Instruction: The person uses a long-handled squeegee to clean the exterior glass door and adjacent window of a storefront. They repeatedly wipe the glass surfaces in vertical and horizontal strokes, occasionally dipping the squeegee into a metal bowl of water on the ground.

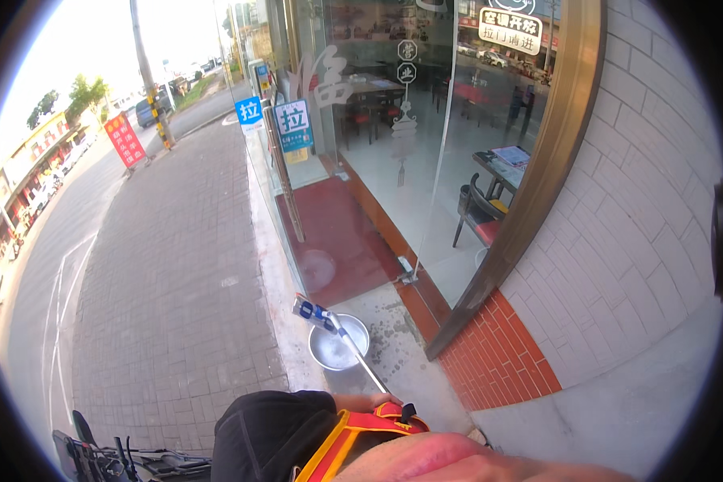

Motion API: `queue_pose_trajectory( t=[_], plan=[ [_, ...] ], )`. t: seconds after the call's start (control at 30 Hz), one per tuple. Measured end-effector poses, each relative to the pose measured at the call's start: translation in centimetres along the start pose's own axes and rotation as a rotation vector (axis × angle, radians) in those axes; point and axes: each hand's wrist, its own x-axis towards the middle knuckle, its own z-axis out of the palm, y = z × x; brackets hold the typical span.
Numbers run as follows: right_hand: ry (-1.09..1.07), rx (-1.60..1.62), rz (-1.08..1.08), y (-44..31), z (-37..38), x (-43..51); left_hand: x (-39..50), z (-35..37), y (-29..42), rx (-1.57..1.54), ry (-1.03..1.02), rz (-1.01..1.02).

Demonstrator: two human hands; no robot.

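Below the black sleeve point(277, 425), my left hand point(387, 399) is wrapped around the pole point(361, 355) of a long-handled window-cleaning tool. Its blue and grey head point(313, 312) lies over the far left rim of a metal basin point(366, 348), partly outside it. Whether the head touches the rim I cannot tell. Whitish, sudsy-looking liquid point(335, 349) is in the basin, which stands on the concrete step. My right hand is out of view. Part of a red and yellow apron point(343, 428) shows in front of my body.
A glass door point(265, 199) with a long metal handle point(284, 181) stands open outward. A red mat point(337, 235) lies in the doorway. Wet spots point(388, 337) mark the concrete. A tiled wall point(626, 241) rises at right; a parked two-wheeler point(126, 461) is at lower left.
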Motion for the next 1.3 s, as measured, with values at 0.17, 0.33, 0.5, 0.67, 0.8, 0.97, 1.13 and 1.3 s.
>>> queue_pose_trajectory(
  t=[0.17,0.33,0.5,0.67,0.8,0.97,1.13,1.3],
  plan=[
    [0.058,0.053,-0.042,1.2,1.0,2.1,-6.0,3.5,4.9,0.033,-0.015,-0.014],
    [0.111,0.092,-0.081,2.1,1.6,2.3,-14.4,8.9,10.4,0.448,0.188,0.409],
    [0.193,0.128,-0.134,3.2,3.7,1.3,-23.9,13.4,19.8,0.709,0.203,0.705],
    [0.390,0.152,-0.314,0.8,7.0,0.8,-31.5,14.8,31.3,0.546,0.363,1.112],
    [0.644,0.187,-0.512,-11.2,3.6,11.7,-37.1,15.1,39.8,0.410,0.408,1.303],
    [0.880,0.202,-0.813,-23.4,-4.0,14.0,-41.3,14.8,44.0,0.630,0.520,1.523],
    [0.950,0.201,-0.927,-33.1,-10.2,16.0,-45.3,15.8,48.5,0.695,0.533,1.689],
    [0.881,0.292,-0.972,-39.2,-14.2,17.5,-50.4,16.8,54.0,0.670,0.566,1.790]
  ],
)
